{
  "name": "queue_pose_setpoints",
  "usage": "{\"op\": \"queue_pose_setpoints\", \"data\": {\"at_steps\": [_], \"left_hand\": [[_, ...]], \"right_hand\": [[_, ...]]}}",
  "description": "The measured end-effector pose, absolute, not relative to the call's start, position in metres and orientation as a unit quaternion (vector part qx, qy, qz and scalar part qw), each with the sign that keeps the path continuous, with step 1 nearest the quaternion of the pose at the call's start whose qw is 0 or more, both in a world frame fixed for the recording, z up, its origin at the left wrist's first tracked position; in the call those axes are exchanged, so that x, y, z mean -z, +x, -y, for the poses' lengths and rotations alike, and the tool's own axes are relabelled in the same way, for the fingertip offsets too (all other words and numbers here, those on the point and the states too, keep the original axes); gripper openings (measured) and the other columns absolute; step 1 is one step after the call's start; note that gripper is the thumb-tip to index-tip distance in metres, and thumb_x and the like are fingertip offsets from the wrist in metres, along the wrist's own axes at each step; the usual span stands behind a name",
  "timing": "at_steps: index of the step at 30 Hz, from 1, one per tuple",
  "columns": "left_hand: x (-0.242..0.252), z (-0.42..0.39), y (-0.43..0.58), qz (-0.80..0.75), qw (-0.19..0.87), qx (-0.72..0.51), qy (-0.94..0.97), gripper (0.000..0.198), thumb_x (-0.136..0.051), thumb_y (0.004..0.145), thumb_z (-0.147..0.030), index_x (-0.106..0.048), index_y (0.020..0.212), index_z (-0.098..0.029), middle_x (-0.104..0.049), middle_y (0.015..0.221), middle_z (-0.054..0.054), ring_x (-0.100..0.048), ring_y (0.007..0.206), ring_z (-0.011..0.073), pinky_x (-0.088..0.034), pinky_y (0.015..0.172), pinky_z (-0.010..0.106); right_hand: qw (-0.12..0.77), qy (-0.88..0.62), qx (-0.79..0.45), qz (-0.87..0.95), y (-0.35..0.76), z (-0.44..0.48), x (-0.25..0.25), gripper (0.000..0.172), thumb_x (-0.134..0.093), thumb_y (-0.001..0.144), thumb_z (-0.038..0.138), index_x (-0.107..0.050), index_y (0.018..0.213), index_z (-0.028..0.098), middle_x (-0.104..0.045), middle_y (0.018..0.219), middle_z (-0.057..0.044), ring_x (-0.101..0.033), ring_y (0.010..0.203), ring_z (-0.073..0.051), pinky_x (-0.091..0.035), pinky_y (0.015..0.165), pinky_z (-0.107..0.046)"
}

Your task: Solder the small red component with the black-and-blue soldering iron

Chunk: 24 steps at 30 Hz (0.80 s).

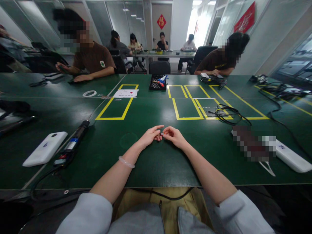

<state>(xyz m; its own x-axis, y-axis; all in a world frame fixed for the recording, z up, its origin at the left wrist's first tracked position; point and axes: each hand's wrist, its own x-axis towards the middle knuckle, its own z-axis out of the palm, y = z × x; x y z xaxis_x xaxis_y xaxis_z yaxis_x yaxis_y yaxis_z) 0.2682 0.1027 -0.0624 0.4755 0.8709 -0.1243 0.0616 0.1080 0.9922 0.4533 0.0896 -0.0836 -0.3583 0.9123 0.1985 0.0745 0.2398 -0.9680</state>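
My left hand (150, 136) and my right hand (175, 136) meet over the green table (151, 162), fingertips close together. Between them is a small dark object (161, 134), too small to name. The right thumb and fingers pinch at it from one side. On the other side the left fingers curl around it, with the index finger stretched out above. A pale bracelet (126, 162) circles my left wrist.
Left lie a white power bank (45, 149) and a black tool-like device (73, 143). A cable coil (227, 113) and another white power bank (292, 154) are right. Farther off stand a black tray (157, 85) and a paper sheet (126, 93). Two people sit opposite.
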Motion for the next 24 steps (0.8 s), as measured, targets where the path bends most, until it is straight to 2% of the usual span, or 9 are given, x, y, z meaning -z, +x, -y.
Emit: {"op": "queue_pose_setpoints", "data": {"at_steps": [5, 8, 16, 24], "left_hand": [[0.063, -0.102, 0.267, -0.401, 0.647, -0.331, 0.558, 0.037, -0.057, 0.084, -0.043, -0.057, 0.106, -0.012, -0.064, 0.069, 0.002, -0.059, 0.060, 0.0086, -0.047, 0.064, 0.023], [0.063, -0.101, 0.269, -0.406, 0.643, -0.329, 0.559, 0.035, -0.062, 0.081, -0.044, -0.058, 0.095, -0.012, -0.064, 0.070, 0.002, -0.060, 0.061, 0.0086, -0.048, 0.064, 0.022], [0.070, -0.101, 0.269, -0.405, 0.620, -0.340, 0.580, 0.036, -0.069, 0.076, -0.041, -0.059, 0.097, -0.013, -0.067, 0.078, 0.005, -0.062, 0.068, 0.0105, -0.051, 0.069, 0.026], [0.069, -0.098, 0.269, -0.402, 0.597, -0.355, 0.597, 0.036, -0.072, 0.072, -0.037, -0.055, 0.096, -0.015, -0.062, 0.079, 0.002, -0.063, 0.075, 0.0120, -0.052, 0.066, 0.024]], "right_hand": [[0.448, -0.391, -0.430, 0.679, 0.456, -0.090, 0.081, 0.028, -0.065, 0.079, 0.042, -0.056, 0.092, 0.018, -0.058, 0.077, 0.001, -0.050, 0.062, -0.011, -0.043, 0.059, -0.024], [0.444, -0.400, -0.398, 0.696, 0.456, -0.088, 0.079, 0.024, -0.063, 0.081, 0.039, -0.055, 0.091, 0.018, -0.056, 0.074, 0.002, -0.047, 0.060, -0.010, -0.040, 0.058, -0.023], [0.429, -0.411, -0.356, 0.721, 0.455, -0.085, 0.078, 0.020, -0.062, 0.080, 0.032, -0.053, 0.093, 0.019, -0.057, 0.077, 0.001, -0.050, 0.063, -0.011, -0.042, 0.060, -0.024], [0.431, -0.431, -0.378, 0.697, 0.458, -0.092, 0.088, 0.022, -0.058, 0.083, 0.039, -0.057, 0.091, 0.018, -0.061, 0.081, -0.001, -0.054, 0.066, -0.012, -0.044, 0.064, -0.025]]}}
